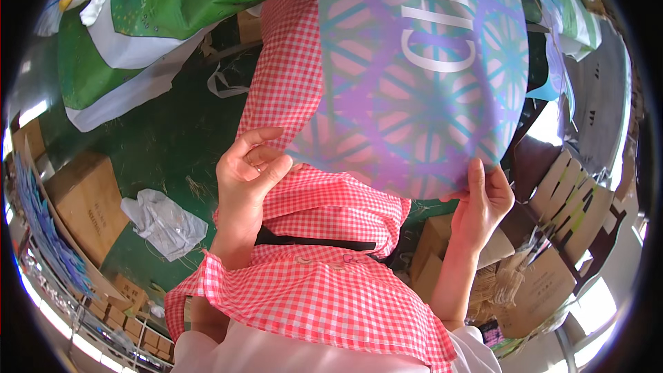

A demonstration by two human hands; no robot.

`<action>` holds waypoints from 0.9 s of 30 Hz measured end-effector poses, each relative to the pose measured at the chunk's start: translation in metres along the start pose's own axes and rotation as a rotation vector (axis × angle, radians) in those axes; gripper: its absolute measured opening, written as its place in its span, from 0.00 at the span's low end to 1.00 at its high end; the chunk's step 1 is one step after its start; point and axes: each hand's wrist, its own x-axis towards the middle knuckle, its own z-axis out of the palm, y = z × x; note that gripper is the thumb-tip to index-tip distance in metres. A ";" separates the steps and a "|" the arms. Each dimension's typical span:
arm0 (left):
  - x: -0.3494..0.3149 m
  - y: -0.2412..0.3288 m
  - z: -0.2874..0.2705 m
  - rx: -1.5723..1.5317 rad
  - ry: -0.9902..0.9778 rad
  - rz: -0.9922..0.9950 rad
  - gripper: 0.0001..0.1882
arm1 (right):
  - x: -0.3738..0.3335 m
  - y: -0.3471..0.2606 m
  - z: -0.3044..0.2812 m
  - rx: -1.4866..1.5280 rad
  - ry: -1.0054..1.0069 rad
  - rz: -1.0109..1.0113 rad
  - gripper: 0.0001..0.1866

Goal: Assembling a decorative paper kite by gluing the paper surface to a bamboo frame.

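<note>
A large purple and teal patterned sheet [387, 124] with white lettering spreads in front of me, its surface bowed. On its near left corner, my left hand [248, 169] has the thumb at the edge and the index finger lifted a little apart; the grip looks light. My right hand [483, 200] pinches the near right edge, thumb on top and the other fingers partly hidden beneath. Under the sheet lies red-and-white checked cloth [283, 62], and I wear a checked apron [324, 297] of the same pattern.
Green and white printed sheets [173, 0] hang at the far left. On the green floor lies a crumpled pale plastic bag [166, 224], near a cardboard box [86, 204]. To the right stand a stack of brown pieces [570, 190] and more cartons [539, 290].
</note>
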 end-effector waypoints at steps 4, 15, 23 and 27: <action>-0.003 0.003 0.004 0.013 0.028 0.014 0.20 | 0.001 0.000 -0.004 -0.033 -0.039 0.066 0.11; -0.003 0.002 0.005 0.036 0.049 0.041 0.20 | 0.008 0.012 -0.009 -0.116 -0.029 0.109 0.13; -0.003 0.002 0.006 0.030 0.049 0.073 0.20 | 0.010 0.021 -0.009 -0.075 -0.043 0.131 0.14; -0.002 0.000 0.004 0.055 0.030 0.071 0.21 | 0.009 0.024 -0.010 -0.027 -0.055 0.149 0.12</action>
